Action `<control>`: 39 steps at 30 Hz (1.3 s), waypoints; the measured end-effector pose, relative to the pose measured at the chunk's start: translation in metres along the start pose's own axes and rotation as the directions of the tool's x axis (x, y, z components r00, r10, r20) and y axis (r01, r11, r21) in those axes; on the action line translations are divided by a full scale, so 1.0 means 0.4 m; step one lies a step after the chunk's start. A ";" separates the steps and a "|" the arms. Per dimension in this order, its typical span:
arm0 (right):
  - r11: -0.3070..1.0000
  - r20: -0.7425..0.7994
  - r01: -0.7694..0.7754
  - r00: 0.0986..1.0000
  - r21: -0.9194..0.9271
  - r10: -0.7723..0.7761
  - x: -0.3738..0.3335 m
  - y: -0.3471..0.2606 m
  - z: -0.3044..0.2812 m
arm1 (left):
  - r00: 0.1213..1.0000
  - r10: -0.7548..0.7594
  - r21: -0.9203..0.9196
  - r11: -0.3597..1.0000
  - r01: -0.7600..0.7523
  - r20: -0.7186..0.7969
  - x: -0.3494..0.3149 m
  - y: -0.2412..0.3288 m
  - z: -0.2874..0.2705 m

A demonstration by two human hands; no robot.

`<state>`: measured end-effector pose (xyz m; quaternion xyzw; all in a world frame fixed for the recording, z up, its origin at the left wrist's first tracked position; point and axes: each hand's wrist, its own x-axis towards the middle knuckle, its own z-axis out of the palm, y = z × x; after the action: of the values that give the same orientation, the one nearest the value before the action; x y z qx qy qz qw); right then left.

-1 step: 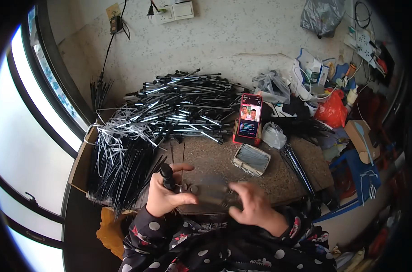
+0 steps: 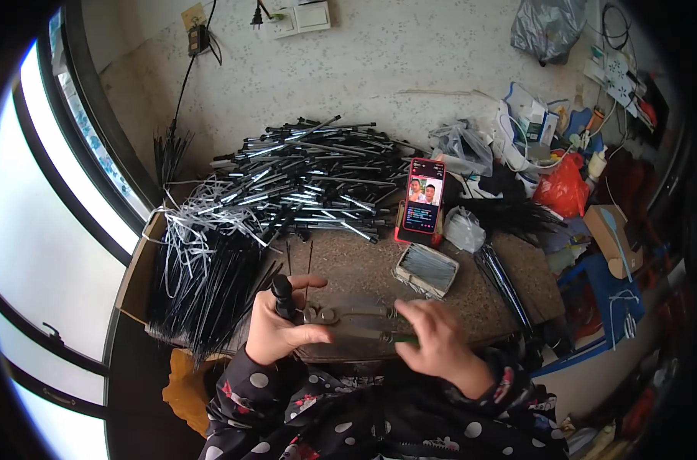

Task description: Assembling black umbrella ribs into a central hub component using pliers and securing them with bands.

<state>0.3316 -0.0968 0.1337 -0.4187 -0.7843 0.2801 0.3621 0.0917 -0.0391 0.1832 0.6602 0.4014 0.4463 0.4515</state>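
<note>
In my left hand [image 2: 269, 330] a black knob-ended fitting [image 2: 282, 291] is held between the thumb and palm. Two thin dark rods [image 2: 310, 264] rise beside its fingers. From there a pair of metal pliers [image 2: 352, 312] reaches across to the right, its jaw end with round pivots next to my left fingers and its handles spread apart. My right hand [image 2: 439, 345] has its fingers around the handle ends, one of which looks green. What the jaws bite on, if anything, is hidden.
Behind lies a heap of black and silver rods [image 2: 310, 176]. Thin black strips [image 2: 203, 299] with white ties [image 2: 210, 211] fill the left side. A phone [image 2: 424, 195] stands on a red holder beside a small box of thin grey pins [image 2: 427, 270]. Black tubes [image 2: 502, 284] lie at right.
My right hand has shifted slightly to the right. The pliers, blurred before, now show clearly with their handles apart. My left hand stays almost in place.
</note>
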 end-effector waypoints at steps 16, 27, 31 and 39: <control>0.973 -0.017 0.231 0.973 -0.006 -0.231 -0.012 0.011 -0.044 | 0.983 -0.045 -0.213 0.973 0.084 0.179 0.011 0.007 -0.008; 0.990 -0.009 -0.099 0.995 0.097 0.100 -0.007 0.003 0.021 | 0.976 0.035 -0.180 0.984 0.004 0.214 0.025 -0.017 0.015; 0.891 0.240 -0.225 0.961 0.393 0.137 -0.071 0.036 0.062 | 0.976 0.086 -0.213 0.976 -0.042 0.201 0.023 -0.002 0.009; 0.406 0.555 -0.568 0.816 0.716 0.161 -0.016 -0.009 0.010 | 0.988 0.098 -0.174 0.982 -0.075 0.123 0.007 0.007 0.019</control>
<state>0.3295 -0.1048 0.1320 -0.2789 -0.4788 0.7843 0.2792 0.1000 -0.0392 0.1851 0.6644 0.3024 0.4535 0.5113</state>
